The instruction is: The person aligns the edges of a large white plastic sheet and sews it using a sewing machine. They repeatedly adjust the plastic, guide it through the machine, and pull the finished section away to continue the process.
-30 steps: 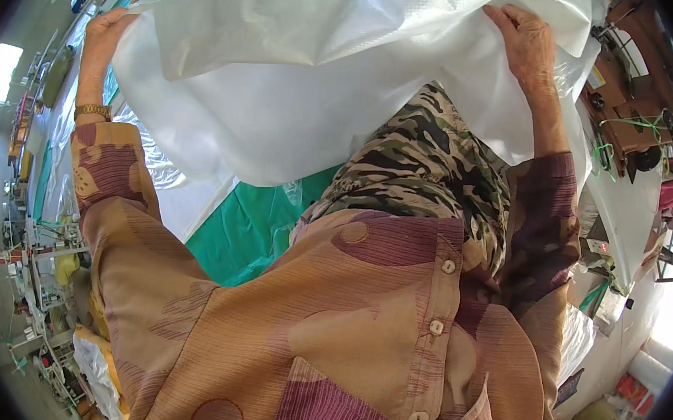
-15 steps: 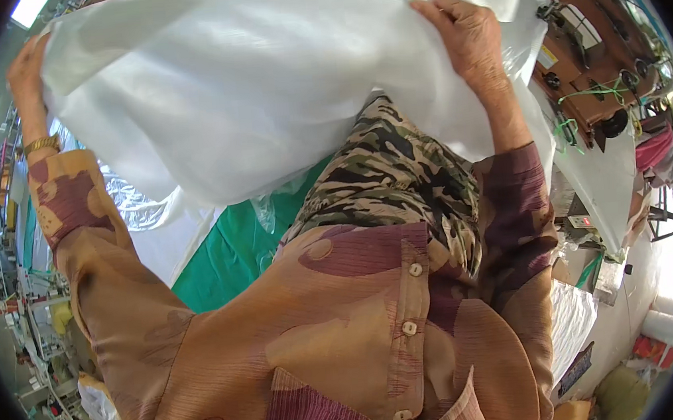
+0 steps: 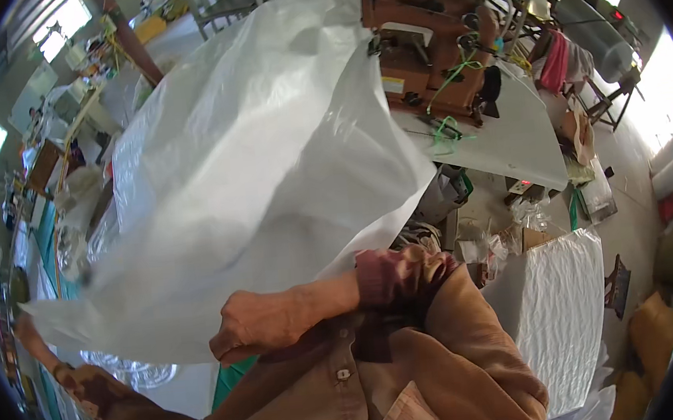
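A large, translucent white plastic sheet (image 3: 215, 196) spreads in front of me, from near my body up to the far table. At the far left, my left hand (image 3: 30, 334) grips a corner of it with the arm stretched out; its fingers are partly hidden and small. Close to my chest my right hand (image 3: 254, 323) is closed in a fist at the sheet's near edge, with the thumb and fingers pinching the plastic. The sheet's far right side lies against a brown sewing machine (image 3: 431, 58).
The sewing machine stands on a white table (image 3: 510, 135), with green thread (image 3: 448, 132) hanging from it. A stack of white wrapped material (image 3: 557, 311) is at my right. A pink cloth (image 3: 554, 67) hangs beyond the table. Grey chairs (image 3: 234, 3) stand at the far side.
My right hand has come down and left, across my chest, with the sheet. My left hand has dropped lower at the left. The view has turned, bringing the sewing machine nearer the middle.
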Motion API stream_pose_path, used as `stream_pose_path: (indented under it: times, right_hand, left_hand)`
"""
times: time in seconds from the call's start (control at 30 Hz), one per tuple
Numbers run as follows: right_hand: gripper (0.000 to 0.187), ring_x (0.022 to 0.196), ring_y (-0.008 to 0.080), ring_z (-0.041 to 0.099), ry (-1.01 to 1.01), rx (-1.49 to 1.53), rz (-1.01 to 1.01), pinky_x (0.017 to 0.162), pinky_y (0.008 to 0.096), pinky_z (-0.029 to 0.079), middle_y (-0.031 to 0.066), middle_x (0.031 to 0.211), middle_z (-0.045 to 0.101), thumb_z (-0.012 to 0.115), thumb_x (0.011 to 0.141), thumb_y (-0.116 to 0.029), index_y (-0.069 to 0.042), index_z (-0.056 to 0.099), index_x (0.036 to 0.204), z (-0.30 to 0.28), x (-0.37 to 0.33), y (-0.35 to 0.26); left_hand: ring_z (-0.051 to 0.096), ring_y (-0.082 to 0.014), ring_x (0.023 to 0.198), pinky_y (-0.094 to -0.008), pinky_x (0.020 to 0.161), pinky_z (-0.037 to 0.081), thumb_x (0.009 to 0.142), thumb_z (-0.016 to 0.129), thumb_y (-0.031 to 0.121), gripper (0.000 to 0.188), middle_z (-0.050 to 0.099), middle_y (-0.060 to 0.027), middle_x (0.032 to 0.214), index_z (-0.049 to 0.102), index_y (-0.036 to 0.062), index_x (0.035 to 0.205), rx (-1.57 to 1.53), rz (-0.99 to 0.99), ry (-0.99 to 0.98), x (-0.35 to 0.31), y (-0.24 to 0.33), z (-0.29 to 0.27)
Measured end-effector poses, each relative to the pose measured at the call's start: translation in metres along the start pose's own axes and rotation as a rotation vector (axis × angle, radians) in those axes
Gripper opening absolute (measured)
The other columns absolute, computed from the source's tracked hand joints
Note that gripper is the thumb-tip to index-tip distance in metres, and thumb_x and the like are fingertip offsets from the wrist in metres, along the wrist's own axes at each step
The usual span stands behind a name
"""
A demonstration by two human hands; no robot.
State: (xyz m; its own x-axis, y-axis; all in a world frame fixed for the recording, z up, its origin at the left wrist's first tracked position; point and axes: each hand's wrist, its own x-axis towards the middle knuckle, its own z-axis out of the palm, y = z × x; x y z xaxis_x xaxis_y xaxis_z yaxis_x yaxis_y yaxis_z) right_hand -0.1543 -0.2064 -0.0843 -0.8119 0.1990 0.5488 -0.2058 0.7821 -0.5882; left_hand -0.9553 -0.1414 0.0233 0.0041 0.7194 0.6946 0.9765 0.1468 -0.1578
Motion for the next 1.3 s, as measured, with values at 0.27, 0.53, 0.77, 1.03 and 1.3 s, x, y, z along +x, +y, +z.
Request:
stream_pose_path:
  times: [0.27,0.53,0.77,1.03,1.3]
  right_hand:
    - [0.015,0.087,0.03,0.069,0.45,-0.472,0.111,0.081,0.0409,0.054,0.0104,0.094,0.072,0.07,0.088,-0.014,-0.003,0.07,0.099,-0.054,-0.06,0.035]
    - [0.066,0.125,0.0337,0.046,1.062,-1.302,0.874,0.104,0.0488,0.032,0.0153,0.136,0.051,0.078,0.078,-0.018,-0.005,0.048,0.136,-0.117,-0.164,0.041]
    - [0.073,0.125,0.0402,0.049,1.155,-0.948,1.169,0.101,0.0458,0.042,0.0226,0.141,0.046,0.07,0.08,-0.009,-0.002,0.037,0.144,-0.117,-0.2,0.06]
    - [0.027,0.087,0.0464,0.06,1.023,-0.685,1.365,0.075,0.0535,0.045,0.0215,0.087,0.065,0.057,0.081,-0.018,0.001,0.061,0.1,-0.101,-0.268,0.046]
    - [0.022,0.081,0.0073,0.062,1.161,0.15,0.98,0.077,0.0265,0.05,0.0019,0.093,0.072,0.062,0.095,-0.014,0.003,0.071,0.105,-0.085,-0.279,0.033]
  left_hand:
    - [0.064,-0.035,0.107,-0.0407,0.096,0.05,0.076,0.065,-0.001,0.05,0.065,-0.0214,0.119,0.061,-0.0033,0.127,-0.238,0.015,-0.514,-0.006,0.134,0.091]
    - [0.058,-0.0282,0.123,-0.039,0.106,0.043,0.093,0.063,0.006,0.038,0.063,-0.0174,0.13,0.06,-0.0036,0.129,-0.9,0.335,-0.17,0.057,0.533,-0.009]
    - [0.039,-0.0363,0.139,-0.0476,0.113,0.033,0.075,0.083,0.023,0.075,0.037,-0.0155,0.155,0.052,0.009,0.142,-1.069,0.855,-0.3,-0.018,0.758,-0.079]
    - [0.034,-0.044,0.141,-0.0562,0.112,0.034,0.082,0.051,-0.007,0.079,0.029,-0.0147,0.16,0.037,0.0221,0.154,-0.57,0.778,-0.066,-0.034,0.783,0.019]
    - [0.068,-0.0234,0.096,-0.0336,0.087,0.053,0.089,0.056,-0.001,0.044,0.072,-0.0127,0.112,0.062,0.0045,0.132,-1.197,0.463,-0.367,0.044,0.692,0.074]
